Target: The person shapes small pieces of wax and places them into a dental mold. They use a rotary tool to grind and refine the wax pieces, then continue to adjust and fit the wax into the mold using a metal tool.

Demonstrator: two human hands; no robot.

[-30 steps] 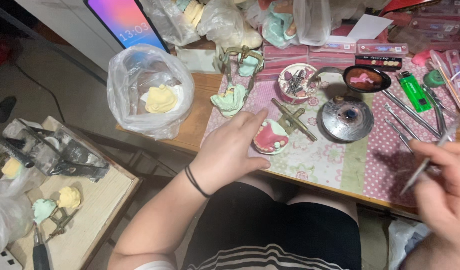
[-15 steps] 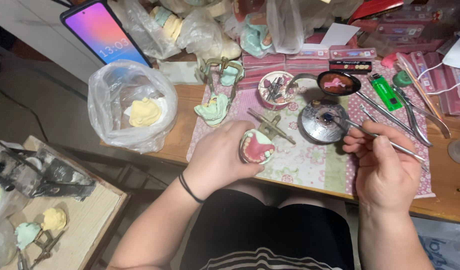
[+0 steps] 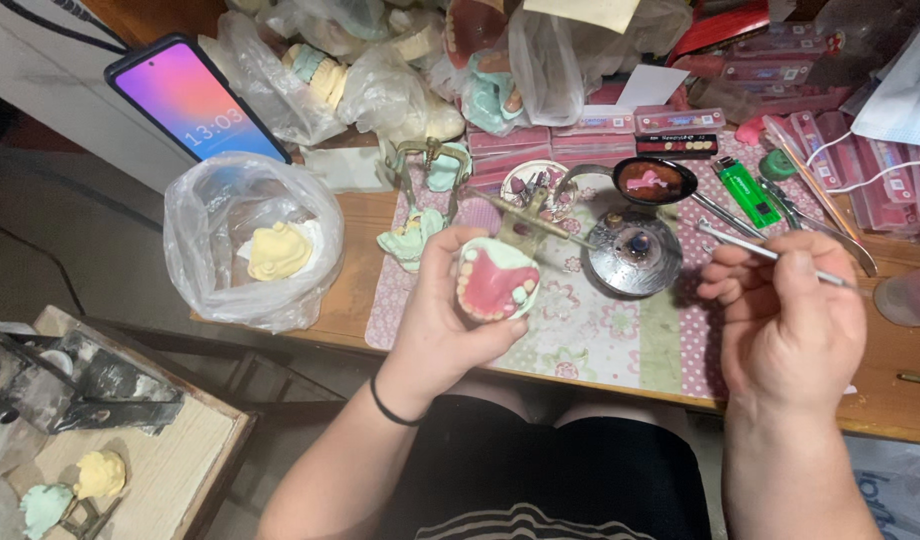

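Your left hand [image 3: 445, 320] cups a pale green dental cast carrying a pink wax denture base with small white teeth [image 3: 495, 280], fingers curled around it, holding it just above the floral patterned mat [image 3: 600, 335] on the wooden table [image 3: 910, 390]. Your right hand [image 3: 790, 320] pinches a thin metal wax instrument [image 3: 755, 250], fingers closed on its handle, its tip pointing toward the round metal burner [image 3: 635, 255]. A dark spoon holding pink wax [image 3: 653, 180] lies behind it. Most teeth look seated in the wax; trimming and smoothing probably remain. A clear plastic bag with a yellow cast [image 3: 255, 250] sits to the left.
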